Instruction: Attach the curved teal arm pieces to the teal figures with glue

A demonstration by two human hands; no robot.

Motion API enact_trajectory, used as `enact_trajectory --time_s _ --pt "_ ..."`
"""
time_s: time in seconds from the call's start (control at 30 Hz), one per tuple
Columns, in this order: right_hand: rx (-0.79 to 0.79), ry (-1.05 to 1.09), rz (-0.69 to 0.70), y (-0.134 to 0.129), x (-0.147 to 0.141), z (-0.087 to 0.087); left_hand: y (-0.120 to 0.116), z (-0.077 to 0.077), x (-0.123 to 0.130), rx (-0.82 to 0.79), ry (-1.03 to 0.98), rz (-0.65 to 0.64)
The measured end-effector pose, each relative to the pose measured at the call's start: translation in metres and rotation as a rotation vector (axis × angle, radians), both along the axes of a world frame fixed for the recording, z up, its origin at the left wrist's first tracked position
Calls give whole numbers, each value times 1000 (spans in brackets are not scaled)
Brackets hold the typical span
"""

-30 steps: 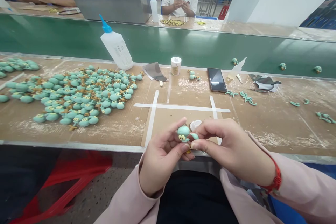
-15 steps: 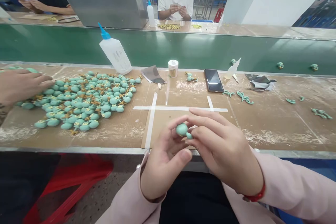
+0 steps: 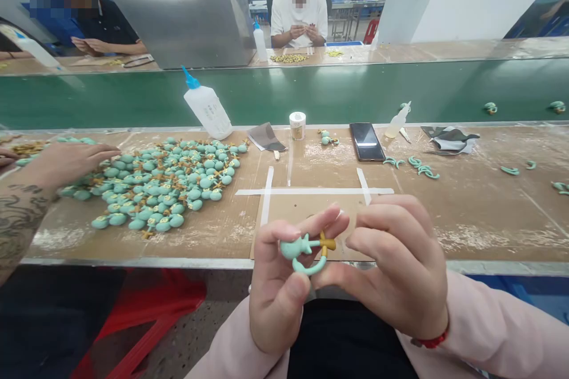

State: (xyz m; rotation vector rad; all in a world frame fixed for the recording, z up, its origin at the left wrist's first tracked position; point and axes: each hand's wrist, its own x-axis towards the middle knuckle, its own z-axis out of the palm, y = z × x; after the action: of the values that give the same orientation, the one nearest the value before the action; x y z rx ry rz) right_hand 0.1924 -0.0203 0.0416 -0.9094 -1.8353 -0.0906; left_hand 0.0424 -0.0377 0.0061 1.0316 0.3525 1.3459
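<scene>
A small mint-green figure [image 3: 292, 249] with a curved green piece and a brown-gold end is held between the thumb and fingers of my left hand [image 3: 280, 287]. It lies sideways above the table's front edge. Close on its right is my right hand [image 3: 395, 266], fingers bent and parted, its lower fingers near the curved piece; nothing shows between its fingertips. Beyond my hands, white tape strips [image 3: 311, 192] cross a cardboard sheet [image 3: 306, 213]. A large pile of similar green pieces [image 3: 164, 189] covers the table to the left.
Another person's tattooed arm [image 3: 26, 207] reaches over the pile. Behind stand a tilted glue bottle [image 3: 208, 112], a white roll [image 3: 297, 125], a phone [image 3: 367, 142] and a small clear bottle [image 3: 397, 123]. Curved green pieces [image 3: 427, 170] lie right. A green belt [image 3: 311, 92] runs across; people sit beyond it.
The figure has turned, so its curved piece and brown-gold end now show. My right hand has moved slightly away from it. The view has shifted, and the other person's arm reaches further in.
</scene>
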Motion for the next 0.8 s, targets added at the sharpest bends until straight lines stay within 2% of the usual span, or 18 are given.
enact_trajectory --time_s 0.17,0.43,0.6,0.8 --pt "-228 94 108 -4 -6 -3 -3 3 -2 74 91 41" --pt "-400 219 234 -9 -7 1 -3 2 -4 99 102 17" --pt "-413 240 245 -11 -7 5 -3 1 -3 108 71 -7" --pt "-445 289 225 -14 -11 4 -5 3 -3 106 65 30"
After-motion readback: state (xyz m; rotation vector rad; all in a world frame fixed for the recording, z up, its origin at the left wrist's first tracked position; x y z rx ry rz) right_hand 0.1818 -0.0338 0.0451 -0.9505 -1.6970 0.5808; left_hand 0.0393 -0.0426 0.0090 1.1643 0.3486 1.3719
